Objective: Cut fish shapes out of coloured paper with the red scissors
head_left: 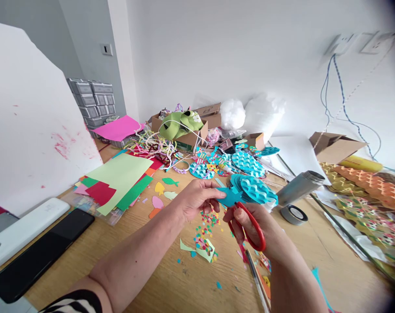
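My left hand (202,198) pinches a piece of blue paper (229,197) at its left end, above the middle of the table. Red-handled scissors (258,234) are in my right hand (249,221), their tip end at the paper's lower right edge; the blades are mostly hidden. Just behind the paper lies a stack of blue wavy paper discs (256,189). Small round confetti dots (204,234) and pale green offcuts (205,252) are scattered below my hands. To the left of my left hand rest several cut fish shapes, among them a green fish (170,181) and a pink one (157,202).
Coloured paper sheets (125,174) lie at the left, near a black phone (44,252) and a white case (28,228). A grey metal flask (300,187) and a tape roll (294,214) stand to the right. Cardboard boxes (191,141) and yarn crowd the back.
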The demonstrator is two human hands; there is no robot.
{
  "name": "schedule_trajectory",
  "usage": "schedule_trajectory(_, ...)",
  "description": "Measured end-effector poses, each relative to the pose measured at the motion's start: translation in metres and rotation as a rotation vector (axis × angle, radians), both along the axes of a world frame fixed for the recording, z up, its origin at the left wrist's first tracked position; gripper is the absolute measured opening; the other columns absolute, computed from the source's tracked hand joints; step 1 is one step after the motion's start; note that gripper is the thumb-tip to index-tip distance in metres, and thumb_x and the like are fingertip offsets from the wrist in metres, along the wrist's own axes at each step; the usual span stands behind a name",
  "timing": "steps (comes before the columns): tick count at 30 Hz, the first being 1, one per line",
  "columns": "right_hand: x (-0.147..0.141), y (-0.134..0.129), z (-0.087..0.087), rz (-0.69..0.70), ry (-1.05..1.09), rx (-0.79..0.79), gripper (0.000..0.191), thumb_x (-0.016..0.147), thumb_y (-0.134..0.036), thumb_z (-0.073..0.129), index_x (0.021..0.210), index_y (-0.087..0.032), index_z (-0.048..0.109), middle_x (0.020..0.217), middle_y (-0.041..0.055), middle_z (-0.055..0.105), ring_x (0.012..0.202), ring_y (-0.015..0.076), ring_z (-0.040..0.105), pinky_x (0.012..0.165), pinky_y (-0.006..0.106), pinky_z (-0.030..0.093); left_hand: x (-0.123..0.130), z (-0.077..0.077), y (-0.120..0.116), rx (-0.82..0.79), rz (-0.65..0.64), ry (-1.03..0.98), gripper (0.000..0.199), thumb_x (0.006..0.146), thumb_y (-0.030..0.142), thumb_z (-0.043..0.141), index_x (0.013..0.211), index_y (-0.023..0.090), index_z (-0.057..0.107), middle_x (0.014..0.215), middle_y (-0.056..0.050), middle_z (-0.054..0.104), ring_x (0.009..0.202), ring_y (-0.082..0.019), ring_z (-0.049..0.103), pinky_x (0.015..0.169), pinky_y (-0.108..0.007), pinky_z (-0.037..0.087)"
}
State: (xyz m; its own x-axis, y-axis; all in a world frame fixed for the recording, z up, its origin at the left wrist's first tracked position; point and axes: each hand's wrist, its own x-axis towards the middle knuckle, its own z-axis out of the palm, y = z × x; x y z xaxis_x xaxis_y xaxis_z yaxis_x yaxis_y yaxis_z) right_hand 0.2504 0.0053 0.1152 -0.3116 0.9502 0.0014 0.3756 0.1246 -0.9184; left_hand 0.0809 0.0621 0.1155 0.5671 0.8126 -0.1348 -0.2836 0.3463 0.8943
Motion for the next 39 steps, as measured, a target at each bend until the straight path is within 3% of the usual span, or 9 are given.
schedule_trajectory(8, 0.004, -0.001, -0.005, 0.005, -0.012, 0.007, 0.060, 0.082, -0.073, 0.043, 0.073, -0.016, 0.059, 0.041, 0.0010, 0.056, 0.036, 0.0112, 0.043, 0.037, 0.022, 0.031, 0.000, 0.000, 0.001, -0.004, 0.024, -0.018, 0.026, 0.058, 0.026, 0.073, 0.076, 0.014, 0.057, 0.061, 0.003, 0.056, 0.041, -0.005, 0.049, 0.036, -0.019, 0.021)
schedule_trajectory(26, 0.003, -0.005, 0.003, -0.036, -0.059, -0.017, 0.060, 0.081, -0.074, 0.043, 0.068, -0.017, 0.057, 0.040, 0.0006, 0.056, 0.036, 0.0105, 0.043, 0.038, 0.022, 0.030, -0.003, 0.002, -0.001, 0.072, 0.050, 0.028, 0.028, 0.059, 0.027, 0.074, 0.078, 0.013, 0.060, 0.063, 0.001, 0.059, 0.045, -0.005, 0.051, 0.037, -0.017, 0.026)
schedule_trajectory(30, 0.008, -0.008, 0.011, -0.099, -0.064, -0.002, 0.058, 0.080, -0.073, 0.045, 0.073, -0.018, 0.059, 0.039, -0.0011, 0.053, 0.036, 0.0112, 0.043, 0.038, 0.022, 0.031, -0.005, 0.003, 0.001, 0.079, 0.082, 0.030, 0.028, 0.057, 0.027, 0.075, 0.076, 0.014, 0.058, 0.063, 0.001, 0.059, 0.047, -0.006, 0.053, 0.037, -0.016, 0.027)
schedule_trajectory(32, 0.010, -0.011, 0.019, -0.119, -0.068, 0.009, 0.058, 0.077, -0.075, 0.047, 0.066, -0.019, 0.056, 0.039, -0.0021, 0.050, 0.035, 0.0114, 0.044, 0.038, 0.023, 0.033, -0.006, 0.004, 0.002, 0.079, 0.093, 0.022, 0.029, 0.057, 0.027, 0.075, 0.077, 0.014, 0.058, 0.063, 0.002, 0.059, 0.047, -0.006, 0.054, 0.037, -0.016, 0.028)
schedule_trajectory(35, 0.012, -0.015, 0.029, -0.165, -0.217, 0.049, 0.051, 0.077, -0.064, 0.058, 0.055, -0.019, 0.052, 0.048, 0.0008, 0.056, 0.043, 0.0113, 0.048, 0.043, 0.022, 0.037, -0.007, 0.006, 0.000, 0.080, 0.110, 0.012, 0.027, 0.058, 0.025, 0.075, 0.076, 0.015, 0.058, 0.062, 0.002, 0.059, 0.047, -0.006, 0.055, 0.037, -0.016, 0.028)
schedule_trajectory(39, 0.018, -0.016, 0.030, -0.317, -0.450, 0.077, 0.039, 0.076, -0.057, 0.062, 0.074, -0.018, 0.062, 0.060, 0.0018, 0.062, 0.050, 0.0138, 0.050, 0.046, 0.024, 0.038, -0.007, 0.011, -0.004, 0.086, 0.123, 0.001, 0.027, 0.058, 0.024, 0.075, 0.076, 0.015, 0.058, 0.058, 0.003, 0.058, 0.045, -0.006, 0.054, 0.037, -0.016, 0.028)
